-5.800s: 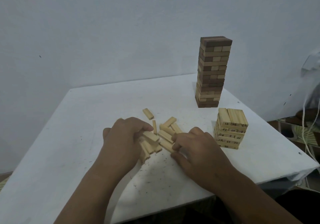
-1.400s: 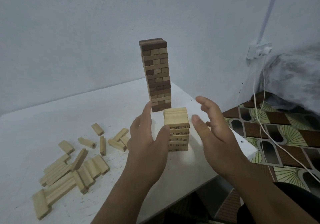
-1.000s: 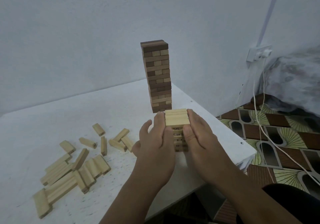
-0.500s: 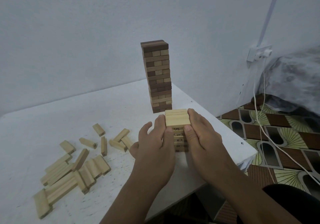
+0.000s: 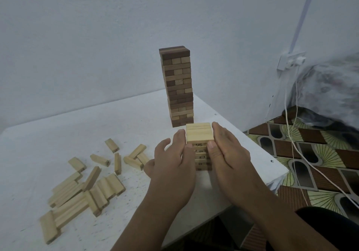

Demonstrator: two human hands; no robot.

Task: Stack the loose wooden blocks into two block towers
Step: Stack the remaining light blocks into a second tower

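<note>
Both grips, left hand (image 5: pixel 172 165) and right hand (image 5: pixel 226 153), squeeze the short tower (image 5: pixel 199 136) at centre; tall tower (image 5: pixel 177 87) done, loose blocks (image 5: pixel 87 188) remain lower left.

A white table (image 5: pixel 120 118), its top speckled with small dark marks, fills the lower left and centre of the frame, with its far right corner near the middle right. A tall tower of mixed dark and pale blocks (image 5: pixel 177 87) stands upright near the table's back right edge, and just in front of it, toward frame centre, stands a short tower of pale blocks (image 5: pixel 199 136) with printed numbers on its near face. Loose pale blocks (image 5: pixel 87 188) lie scattered flat at lower left, some touching in a heap and a few apart toward the centre.
</note>
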